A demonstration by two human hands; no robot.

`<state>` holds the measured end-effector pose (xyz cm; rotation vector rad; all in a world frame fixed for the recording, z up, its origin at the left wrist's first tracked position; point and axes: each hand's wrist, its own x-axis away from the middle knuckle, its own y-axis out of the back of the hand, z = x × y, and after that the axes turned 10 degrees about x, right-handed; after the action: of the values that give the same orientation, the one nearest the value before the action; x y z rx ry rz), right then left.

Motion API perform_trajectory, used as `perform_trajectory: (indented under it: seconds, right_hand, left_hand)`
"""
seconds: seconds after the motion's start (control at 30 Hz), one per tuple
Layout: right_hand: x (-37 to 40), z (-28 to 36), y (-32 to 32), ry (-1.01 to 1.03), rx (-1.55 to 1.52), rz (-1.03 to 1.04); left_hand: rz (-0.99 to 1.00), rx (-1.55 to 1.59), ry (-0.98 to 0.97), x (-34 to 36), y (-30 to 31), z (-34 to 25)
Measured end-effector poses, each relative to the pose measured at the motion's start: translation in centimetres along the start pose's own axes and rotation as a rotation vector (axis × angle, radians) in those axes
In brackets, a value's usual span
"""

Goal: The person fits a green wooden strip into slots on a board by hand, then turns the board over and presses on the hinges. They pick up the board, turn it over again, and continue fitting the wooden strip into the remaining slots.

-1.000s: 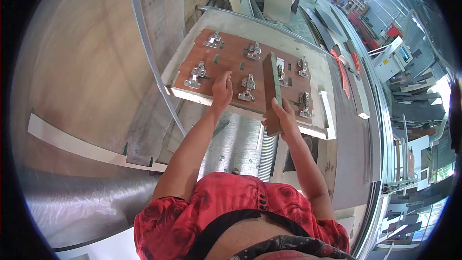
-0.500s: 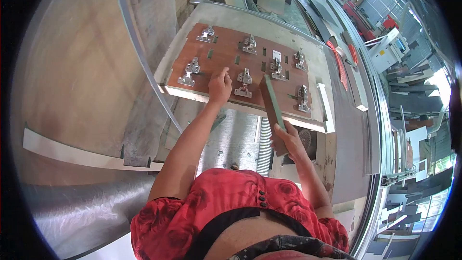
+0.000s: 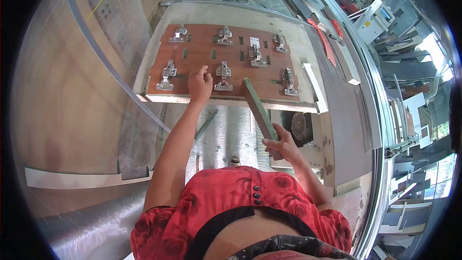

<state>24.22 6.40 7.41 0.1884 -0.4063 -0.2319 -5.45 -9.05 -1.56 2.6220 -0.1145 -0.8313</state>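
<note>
My left hand (image 3: 199,85) rests on the reddish-brown board (image 3: 195,79), fingers loosely bent and apart, with nothing visible in them. To its right is a metal cabinet hinge (image 3: 223,76), and another hinge (image 3: 166,75) lies to its left. Several more such hinges stand in two rows on the board, among dark rectangular slots. My right hand (image 3: 284,145) is closed around the lower end of a narrow wooden strip (image 3: 261,115) with a green edge. The strip slants up and left, its far end at the board's near edge.
The board lies on a pale worktable (image 3: 183,12). A small white label (image 3: 254,42) is on the board. Red-handled pliers (image 3: 323,41) lie on the dark panel at right. A white strip (image 3: 314,86) lies at the table's right edge. A large brown sheet stands at left.
The view has shifted, so the table appears further left. The wooden strip leans further left and shows more of its green edge. My left hand stays by the same hinge.
</note>
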Motion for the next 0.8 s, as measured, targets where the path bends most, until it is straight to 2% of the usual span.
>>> perform_trajectory:
  seconds: [0.1,0.17,0.3,0.43,0.53,0.6,0.63,0.7,0.8]
  right_hand:
    - [0.3,0.5,0.6,0.008,-0.105,-0.070]
    - [0.4,0.4,1.4,0.105,-0.163,-0.190]
    - [0.1,-0.8,2.8,0.073,-0.187,-0.322]
    - [-0.3,-1.1,3.4,0.034,-0.118,-0.298]
    - [-0.5,0.1,3.6,-0.028,-0.237,-0.269]
    - [-1.6,0.0,4.0,0.103,-0.132,-0.322]
    - [-2.2,0.1,4.3,0.104,-0.133,-0.321]
    - [-3.1,0.3,5.0,-0.031,-0.129,-0.283]
    - [-4.1,0.2,5.5,-0.041,-0.129,-0.299]
  left_hand:
    - [-0.014,0.013,-0.052,0.0,0.0,0.1]
    - [-0.021,0.009,-0.067,-0.1,0.0,0.1]
    - [-0.032,0.014,-0.069,-0.1,-0.2,0.4]
    - [-0.039,-0.002,-0.076,-0.1,-0.2,0.3]
    - [-0.016,-0.022,-0.041,0.1,-0.2,0.4]
    - [-0.036,-0.019,-0.046,0.1,-0.3,0.5]
    - [-0.037,-0.020,-0.047,0.1,-0.4,0.5]
    - [-0.037,-0.019,-0.056,0.1,-0.4,0.6]
    - [-0.036,-0.012,-0.036,0.1,-0.2,0.6]
